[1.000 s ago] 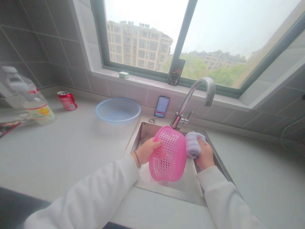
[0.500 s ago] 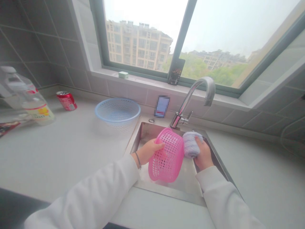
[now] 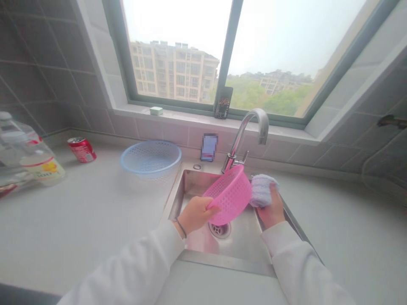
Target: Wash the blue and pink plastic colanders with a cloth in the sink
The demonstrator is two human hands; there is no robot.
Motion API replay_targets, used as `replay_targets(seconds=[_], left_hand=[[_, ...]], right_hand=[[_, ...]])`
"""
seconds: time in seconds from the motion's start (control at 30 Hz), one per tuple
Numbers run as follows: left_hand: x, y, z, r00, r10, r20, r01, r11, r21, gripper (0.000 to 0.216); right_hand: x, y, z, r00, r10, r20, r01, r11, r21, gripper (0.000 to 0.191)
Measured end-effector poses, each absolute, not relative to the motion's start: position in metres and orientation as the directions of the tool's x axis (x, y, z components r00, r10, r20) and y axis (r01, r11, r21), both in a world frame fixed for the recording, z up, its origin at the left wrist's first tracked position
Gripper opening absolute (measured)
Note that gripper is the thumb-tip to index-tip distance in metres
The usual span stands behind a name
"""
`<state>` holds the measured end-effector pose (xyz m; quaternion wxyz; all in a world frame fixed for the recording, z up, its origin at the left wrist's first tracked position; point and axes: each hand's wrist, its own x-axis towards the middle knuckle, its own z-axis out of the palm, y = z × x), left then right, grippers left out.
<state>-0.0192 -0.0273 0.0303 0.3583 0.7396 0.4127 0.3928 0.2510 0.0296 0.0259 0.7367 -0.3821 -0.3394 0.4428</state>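
At the far left edge of the desk (image 3: 79, 212) stood a clear plastic bottle (image 3: 38, 163) with a yellow label, and behind it, near the back wall, a red drinks can (image 3: 82, 149) lay on its side. Further right, a pale blue basket (image 3: 151, 157) sat upright on the desk, just beside the back left corner of the steel sink (image 3: 190, 190). On the window ledge above rested a small green block (image 3: 156, 110).

Over the sink, the left hand (image 3: 195, 214) had its grip closed on the near rim of the pink basket (image 3: 230, 197), thumb on top and the other digits hidden under it. The basket hung tilted, its open mouth turned up and to the left and its base to the right, clear of the sink floor and above the drain (image 3: 220, 229). The chrome faucet (image 3: 248, 127) curved over just behind it.

The right hand (image 3: 271, 209) had its grip closed around a lilac cloth (image 3: 261, 190), bunched and pressed against the basket's outer wall on the right side. By the look of it, the step in hand was wiping the basket's outside. Going over more of that wall would call for the left grip to stay firm on the rim and turn the basket against the cloth, over the sink and clear of the faucet
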Motion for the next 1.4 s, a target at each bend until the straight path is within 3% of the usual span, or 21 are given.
replay_targets(seconds=[0.1,0.2,0.27,0.33,0.4,0.47,0.53,0.63,0.8,0.93,1.1,1.17,1.27,1.33,1.4], left_hand=[[-0.024,-0.03,0.034,0.309,0.874,0.374,0.467,-0.482,0.741,0.057],[-0.028,-0.031,0.038,0.276,0.848,0.453,0.562,-0.524,0.64,0.061],[-0.028,-0.032,0.039,0.294,0.804,0.517,0.62,-0.572,0.537,0.063],[-0.027,-0.033,0.04,0.348,0.737,0.579,0.655,-0.633,0.412,0.063],[-0.023,-0.035,0.04,0.419,0.67,0.613,0.662,-0.687,0.298,0.062],[-0.019,-0.038,0.04,0.499,0.623,0.603,0.647,-0.73,0.219,0.059],[-0.016,-0.041,0.04,0.576,0.605,0.55,0.626,-0.759,0.18,0.053],[-0.015,-0.043,0.041,0.622,0.632,0.463,0.644,-0.749,0.158,0.05],[-0.018,-0.041,0.042,0.604,0.656,0.452,0.688,-0.716,0.119,0.051],[-0.02,-0.038,0.039,0.592,0.651,0.475,0.701,-0.707,0.093,0.051],[-0.03,-0.032,0.04,0.527,0.716,0.459,0.756,-0.641,0.133,0.053],[-0.036,-0.028,0.042,0.456,0.761,0.462,0.79,-0.584,0.184,0.054],[-0.042,-0.025,0.046,0.334,0.817,0.47,0.824,-0.495,0.274,0.055],[-0.039,-0.026,0.046,0.341,0.814,0.47,0.819,-0.503,0.278,0.055],[-0.031,-0.03,0.044,0.432,0.779,0.455,0.786,-0.572,0.233,0.054]], right_hand=[[0.25,0.023,0.039,0.517,0.831,0.206,-0.34,0.421,-0.841,0.046],[0.252,0.013,0.056,0.609,0.675,0.416,-0.149,0.613,-0.776,0.042],[0.255,0.003,0.066,0.583,0.589,0.56,0.005,0.686,-0.727,0.038],[0.253,-0.008,0.074,0.441,0.559,0.702,0.19,0.706,-0.682,0.033],[0.246,-0.019,0.079,0.157,0.572,0.805,0.377,0.718,-0.585,0.029],[0.234,-0.028,0.079,-0.198,0.586,0.786,0.473,0.759,-0.447,0.029],[0.221,-0.031,0.076,-0.43,0.607,0.668,0.507,0.775,-0.377,0.027],[0.212,-0.03,0.069,-0.497,0.675,0.545,0.54,0.733,-0.414,0.025],[0.213,-0.032,0.065,-0.446,0.725,0.525,0.504,0.688,-0.521,0.021],[0.198,-0.043,0.066,-0.446,0.709,0.547,0.588,0.692,-0.418,0.019],[0.203,-0.031,0.058,-0.439,0.652,0.619,0.69,0.685,-0.233,0.033],[0.219,-0.018,0.055,-0.41,0.681,0.606,0.716,0.652,-0.249,0.036],[0.237,-0.007,0.054,-0.286,0.747,0.601,0.718,0.582,-0.382,0.035],[0.235,-0.009,0.055,-0.28,0.738,0.614,0.69,0.6,-0.406,0.036],[0.22,-0.018,0.057,-0.364,0.686,0.63,0.661,0.667,-0.344,0.038]])
